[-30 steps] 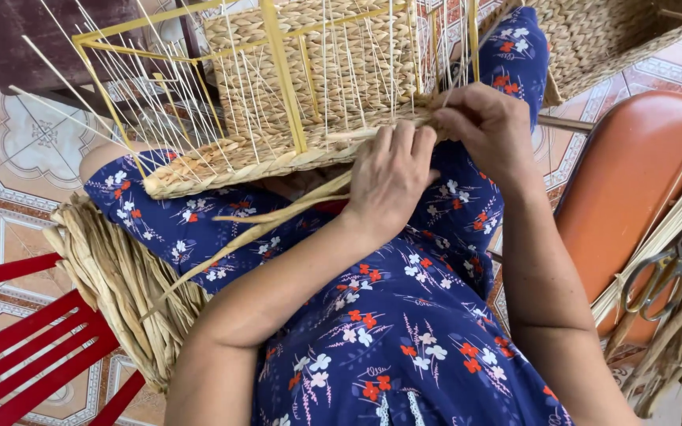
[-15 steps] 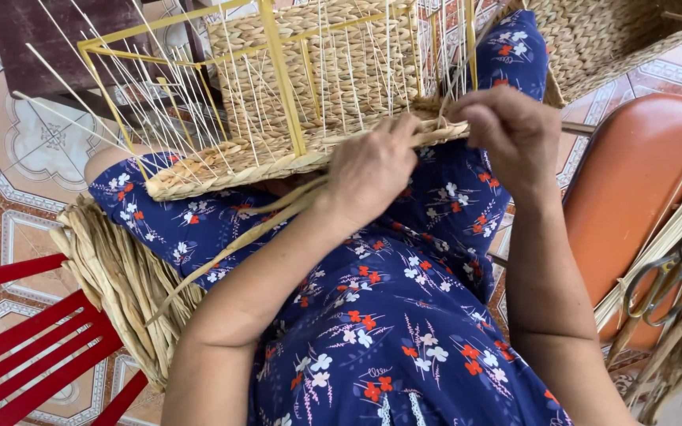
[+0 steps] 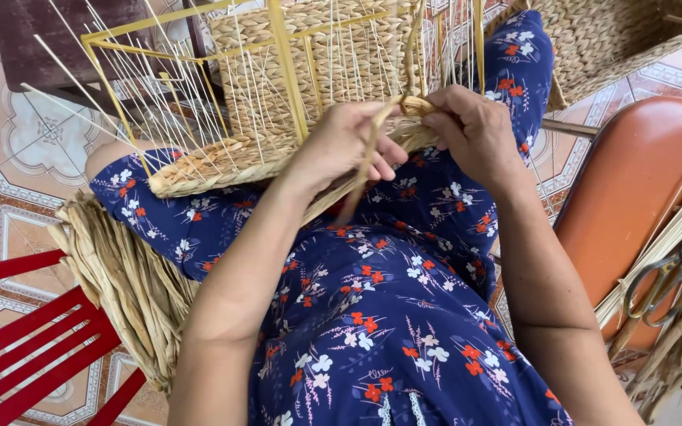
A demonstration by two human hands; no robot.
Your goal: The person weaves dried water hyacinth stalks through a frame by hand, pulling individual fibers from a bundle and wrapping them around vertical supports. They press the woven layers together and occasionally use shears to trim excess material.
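A half-woven straw basket (image 3: pixel 278 150) on a yellow wire frame (image 3: pixel 286 71) rests on my lap, over my blue flowered dress. Thin pale upright spokes rise from its woven base. My left hand (image 3: pixel 349 146) grips a twisted straw strand (image 3: pixel 372 150) at the basket's near edge. My right hand (image 3: pixel 471 130) pinches the same strand where it bends up by the rim, and the strand runs on upward between the spokes.
A bundle of dried straw (image 3: pixel 120 276) lies under my left leg. Red chair slats (image 3: pixel 25 339) stand at the lower left. An orange seat (image 3: pixel 641 181) at the right carries scissors (image 3: pixel 665 276) and more straw. A finished woven basket (image 3: pixel 617 39) sits at the top right.
Both hands lifted from under the basket's edge to its rim. The loose strand, which hung down over my lap, is now pulled up between the spokes.
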